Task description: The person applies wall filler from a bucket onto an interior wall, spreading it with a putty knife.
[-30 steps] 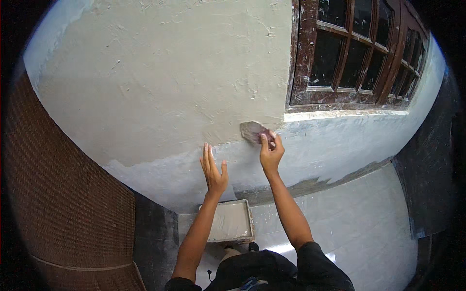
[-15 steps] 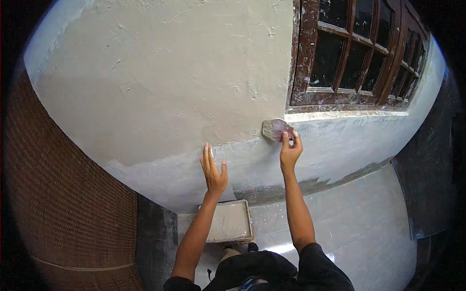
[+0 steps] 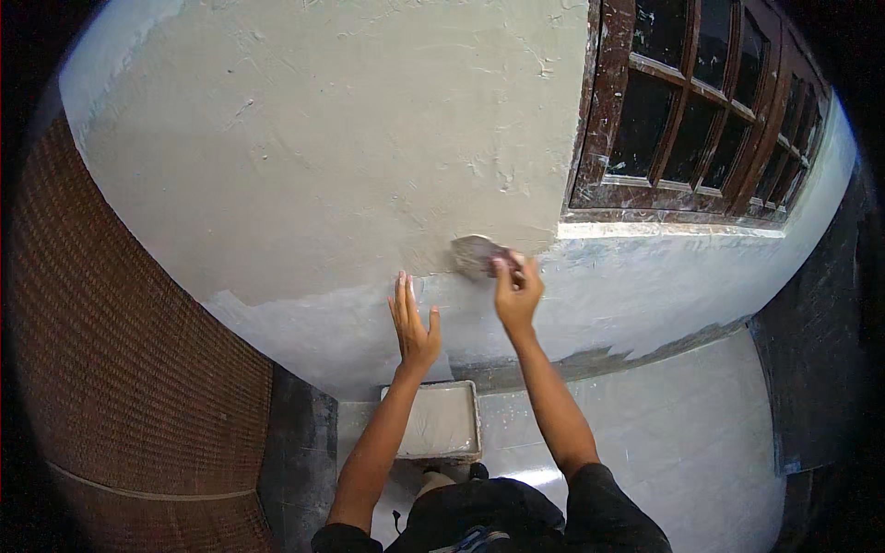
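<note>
My right hand is closed round the handle of a putty knife, whose wide blade is smeared with beige plaster and slightly blurred. The blade lies at the wall, along the lower border of the beige plaster coat and left of the window's lower corner. To its left, my left hand is raised with fingers stretched out toward the wall, near that same border; it appears to rest flat there. Below the border the wall surface is whitish grey.
A rectangular tray of beige plaster stands low by the wall's foot, in front of me. At the upper right is a brown wooden window with plaster-spotted panes. A woven brown panel rises at left; pale tiles cover the floor.
My right hand has swept the putty knife leftward along the plaster border, away from the window corner and closer to my left hand. The left hand stays nearly in place; the view shifted slightly.
</note>
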The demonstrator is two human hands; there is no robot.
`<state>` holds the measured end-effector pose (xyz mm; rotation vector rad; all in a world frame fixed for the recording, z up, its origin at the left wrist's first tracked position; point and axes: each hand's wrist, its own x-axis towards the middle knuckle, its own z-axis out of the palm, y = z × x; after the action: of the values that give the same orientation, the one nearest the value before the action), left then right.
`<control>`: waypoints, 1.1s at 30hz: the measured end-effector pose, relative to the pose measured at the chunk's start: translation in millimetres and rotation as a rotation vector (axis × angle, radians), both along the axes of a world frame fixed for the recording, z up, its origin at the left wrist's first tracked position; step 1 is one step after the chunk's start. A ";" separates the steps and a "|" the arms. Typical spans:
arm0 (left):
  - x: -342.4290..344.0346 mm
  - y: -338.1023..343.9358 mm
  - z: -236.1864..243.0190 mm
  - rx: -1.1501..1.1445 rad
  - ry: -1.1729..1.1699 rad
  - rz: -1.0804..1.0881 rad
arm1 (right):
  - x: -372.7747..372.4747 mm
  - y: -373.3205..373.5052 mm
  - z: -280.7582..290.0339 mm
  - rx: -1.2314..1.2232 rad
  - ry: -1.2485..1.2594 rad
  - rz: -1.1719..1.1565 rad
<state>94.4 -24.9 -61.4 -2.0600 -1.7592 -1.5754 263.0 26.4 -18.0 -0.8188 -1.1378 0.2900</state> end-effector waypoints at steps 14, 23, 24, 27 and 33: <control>-7.7 1.4 -1.4 0.023 0.003 0.003 | 64.0 15.1 0.5 0.021 0.380 -0.284; 1.2 1.5 -0.5 0.012 -0.011 -0.037 | -25.1 1.6 4.0 -0.045 -0.168 -0.002; -1.8 0.5 -0.5 0.022 -0.008 -0.031 | -28.3 4.2 6.3 -0.078 -0.115 -0.023; -3.7 -0.5 -0.7 0.030 -0.005 -0.028 | 10.8 15.4 5.5 -0.066 0.026 -0.205; -9.1 -1.4 -2.6 0.025 0.005 -0.011 | 23.3 -1.6 10.2 0.000 0.326 -0.045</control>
<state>85.3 -26.3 -64.0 -2.0648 -1.7198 -1.5853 286.3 24.8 -7.8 -0.7645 -0.8137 0.3712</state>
